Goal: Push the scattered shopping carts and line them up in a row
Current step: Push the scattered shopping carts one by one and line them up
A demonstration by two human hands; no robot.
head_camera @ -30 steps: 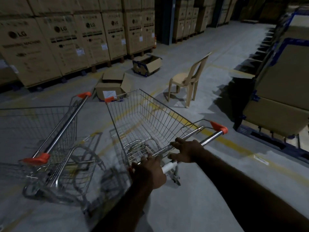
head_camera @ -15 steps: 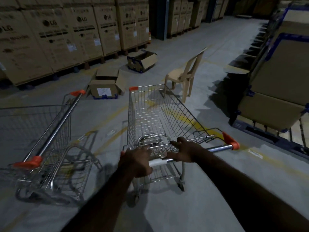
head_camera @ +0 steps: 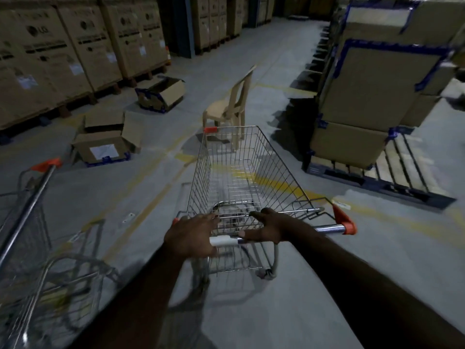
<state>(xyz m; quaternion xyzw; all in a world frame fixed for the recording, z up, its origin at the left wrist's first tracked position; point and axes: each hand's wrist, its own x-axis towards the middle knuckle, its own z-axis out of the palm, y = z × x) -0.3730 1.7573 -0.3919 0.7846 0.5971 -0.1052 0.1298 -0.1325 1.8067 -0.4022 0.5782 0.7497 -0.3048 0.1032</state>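
A wire shopping cart (head_camera: pixel 241 172) with orange corner caps stands straight ahead of me on the grey floor, its empty basket pointing away. Both hands grip its chrome handle bar (head_camera: pixel 327 226): my left hand (head_camera: pixel 192 235) near the bar's left end, my right hand (head_camera: pixel 270 227) near the middle. A second cart (head_camera: pixel 32 222) with an orange-capped handle stands at the left edge, partly cut off, roughly parallel to mine.
A beige plastic chair (head_camera: pixel 230 107) stands just beyond the cart's front. Two open cardboard boxes (head_camera: pixel 105 142) (head_camera: pixel 161 93) lie on the floor to the left. Stacked cartons (head_camera: pixel 63 46) line the left wall. A pallet with boxes (head_camera: pixel 372 117) is on the right.
The cart I hold has swung clockwise from pointing left to pointing straight ahead and rolled forward toward the chair. Both hands kept their grip on the handle.
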